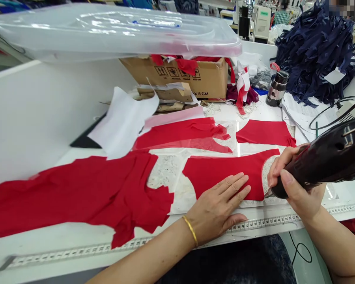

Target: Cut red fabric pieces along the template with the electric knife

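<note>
My left hand (220, 205) lies with its fingers stretched out on a cut red fabric piece (221, 171), its thumb close to the printed measuring scale (272, 221). A bulky black corded power tool (328, 157) is gripped in my right hand (298, 189), fingers and thumb wrapped round its front. The tool's narrow metal tip (268, 193) is at the lower right corner of the same red piece; whether it touches the cloth I cannot tell. Another red piece (266, 132) lies just behind. To the left spreads a larger, rumpled red fabric (77, 193).
A clear plastic lid (115, 31) overhangs the back, above a cardboard box (177, 79) with red scraps. At the back right are a dark bottle (278, 88) and a heap of navy strips (316, 55). The tool's cord (340, 118) loops at the right.
</note>
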The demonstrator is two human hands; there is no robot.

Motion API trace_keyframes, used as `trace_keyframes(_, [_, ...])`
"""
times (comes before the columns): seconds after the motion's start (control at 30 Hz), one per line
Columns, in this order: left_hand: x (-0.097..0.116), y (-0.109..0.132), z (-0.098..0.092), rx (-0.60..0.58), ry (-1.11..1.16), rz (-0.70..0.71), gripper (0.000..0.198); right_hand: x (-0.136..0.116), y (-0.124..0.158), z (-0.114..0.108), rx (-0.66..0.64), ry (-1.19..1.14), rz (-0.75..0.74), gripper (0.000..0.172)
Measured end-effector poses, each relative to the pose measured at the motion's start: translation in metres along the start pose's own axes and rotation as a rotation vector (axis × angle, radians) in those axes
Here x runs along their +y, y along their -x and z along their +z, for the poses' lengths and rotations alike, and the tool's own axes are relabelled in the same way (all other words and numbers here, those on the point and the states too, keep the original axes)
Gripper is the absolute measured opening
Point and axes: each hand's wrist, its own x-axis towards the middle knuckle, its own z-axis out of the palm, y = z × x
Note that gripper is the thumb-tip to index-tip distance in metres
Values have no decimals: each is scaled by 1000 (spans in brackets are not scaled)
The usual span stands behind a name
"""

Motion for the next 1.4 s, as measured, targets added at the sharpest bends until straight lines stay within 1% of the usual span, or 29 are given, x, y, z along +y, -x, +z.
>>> trace_keyframes(0.07, [-5, 7, -10, 31, -36, -21, 41, -3, -3, 0, -10, -75, -25, 26])
trace_keyframes(0.1, [-8, 12, -15, 43, -54, -35, 38, -5, -4, 0, -10, -108, -37, 27])
trace_keyframes(0.13, [-12, 18, -20, 48, -69, -49, 40, -6, -5, 1, -8, -129, -43, 28])
trace_keyframes(0.2, [-20, 31, -27, 54, -93, -78, 50, -8, -5, 4, -10, -142, -41, 28])
trace_keyframes(0.3, [-30, 49, -34, 52, -113, -114, 65, -9, -2, 14, -45, -126, -26, 28])
trace_keyframes(0.43, [-37, 64, -31, 72, -86, -143, 71, -7, 2, 39, -88, -113, -47, 29])
trace_keyframes(0.57, [-38, 70, -21, 71, -51, -167, 66, -3, 0, 74, -107, -116, -115, 25])
trace_keyframes(0.67, [-38, 71, -16, 98, -31, -173, 63, 2, -2, 98, -123, -102, -162, 21])
trace_keyframes(0.8, [-37, 73, -12, 121, 15, -179, 63, 8, -2, 117, -126, -90, -188, 19])
trace_keyframes(0.97, [-38, 77, -12, 124, 46, -172, 62, 10, -3, 127, -100, -78, -195, 21])
trace_keyframes(1.17, [-36, 74, -15, 149, 75, -187, 61, 9, -2, 131, -104, -52, -206, 18])
trace_keyframes(1.27, [-36, 74, -15, 165, 66, -179, 58, 10, -1, 134, -73, -59, -188, 19])
trace_keyframes(1.4, [-36, 74, -14, 169, 47, -167, 56, 9, -1, 137, -67, -107, -173, 10])
